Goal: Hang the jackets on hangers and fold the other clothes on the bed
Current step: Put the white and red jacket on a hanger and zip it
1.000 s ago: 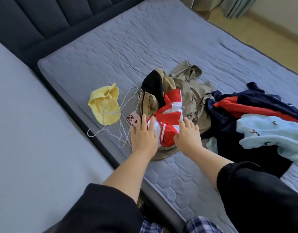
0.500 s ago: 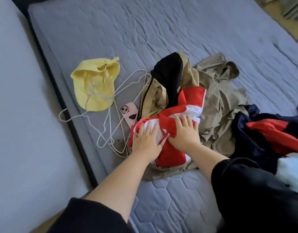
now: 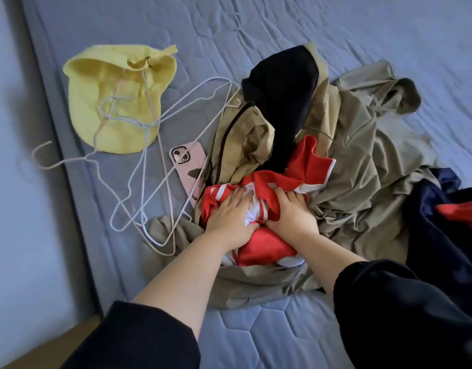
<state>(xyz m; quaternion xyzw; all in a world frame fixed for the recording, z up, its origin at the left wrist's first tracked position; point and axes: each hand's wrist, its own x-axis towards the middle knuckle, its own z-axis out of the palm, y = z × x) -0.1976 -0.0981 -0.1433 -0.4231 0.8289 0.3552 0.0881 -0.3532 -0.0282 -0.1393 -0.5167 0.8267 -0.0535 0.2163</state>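
1. A quilted blue-grey mattress point(image 3: 336, 35) fills the view; a pale wall lies left.
2. The left hand point(image 3: 230, 217) and right hand point(image 3: 290, 213) press flat, fingers spread, on a red-and-white garment point(image 3: 264, 246) atop a khaki jacket point(image 3: 362, 187).
3. Wire hangers point(image 3: 149, 166), a pink phone point(image 3: 188, 166) and a yellow garment point(image 3: 117, 102) lie left; navy clothing point(image 3: 442, 222) lies right.

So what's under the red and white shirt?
The red and white shirt lies on crumpled khaki clothes, with both hands pressing it. Anything deeper in the pile is covered.
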